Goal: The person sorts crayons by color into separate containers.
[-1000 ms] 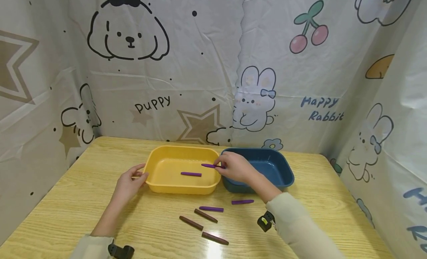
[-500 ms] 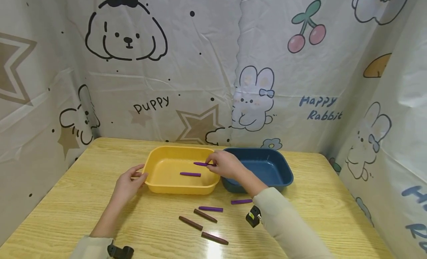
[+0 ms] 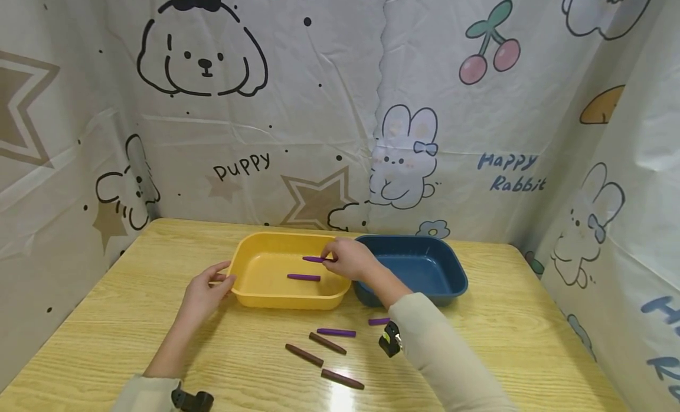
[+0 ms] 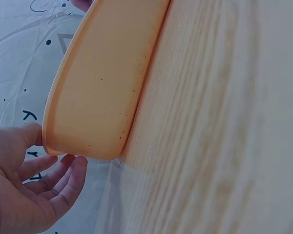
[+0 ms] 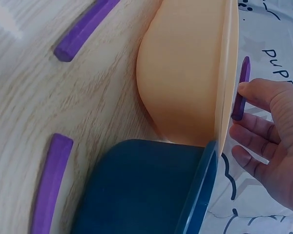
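Between right thumb and fingers, a purple crayon (image 5: 243,90) is pinched above the yellow plastic bin (image 3: 289,301). The right hand (image 3: 350,258) reaches over that bin's right side. Inside it lies another purple crayon (image 3: 304,277). At the bin's left end, the left hand (image 3: 204,291) holds the rim; in the left wrist view the thumb (image 4: 31,135) touches the rim and the fingers bend beneath it. In front of the bins lie a purple crayon (image 3: 336,332), a second one (image 3: 379,321) partly hidden by the right arm, and three brown crayons (image 3: 304,355).
A dark blue bin (image 3: 451,282) stands against the yellow bin's right side, its near left part behind the right forearm. Both sit on a wood-grain table (image 3: 504,341). A printed cloth (image 3: 329,105) hangs behind and at the sides.
The right hand has moved left with its purple crayon, from the yellow bin's right rim to further over its inside. The left hand has stayed at the rim.
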The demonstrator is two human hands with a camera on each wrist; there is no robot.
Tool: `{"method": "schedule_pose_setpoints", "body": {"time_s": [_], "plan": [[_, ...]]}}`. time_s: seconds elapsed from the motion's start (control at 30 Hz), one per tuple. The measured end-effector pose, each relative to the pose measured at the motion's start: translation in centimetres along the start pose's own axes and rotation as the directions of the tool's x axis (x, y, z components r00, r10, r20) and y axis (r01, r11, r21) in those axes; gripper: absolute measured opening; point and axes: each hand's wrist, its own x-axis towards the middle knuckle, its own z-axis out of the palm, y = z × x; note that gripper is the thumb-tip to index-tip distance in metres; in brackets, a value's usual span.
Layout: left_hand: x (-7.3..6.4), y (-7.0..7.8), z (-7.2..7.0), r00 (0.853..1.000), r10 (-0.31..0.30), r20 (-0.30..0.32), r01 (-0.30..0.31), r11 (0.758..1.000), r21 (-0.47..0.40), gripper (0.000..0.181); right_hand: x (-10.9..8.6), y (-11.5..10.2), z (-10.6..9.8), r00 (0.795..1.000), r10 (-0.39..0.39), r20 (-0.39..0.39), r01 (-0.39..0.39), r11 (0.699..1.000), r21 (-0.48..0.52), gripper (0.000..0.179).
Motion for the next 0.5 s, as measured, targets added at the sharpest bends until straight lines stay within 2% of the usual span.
{"method": "schedule_pose_setpoints", "body": {"time_s": [0.5], "plan": [[0.0, 0.0, 0.0, 1.0, 0.003, 0.001, -0.003, 1.0, -0.009, 0.052, 1.5, -0.3, 1.0, 0.997, 0.079, 0.021, -0.08, 0.995, 0.053, 0.018]]}}
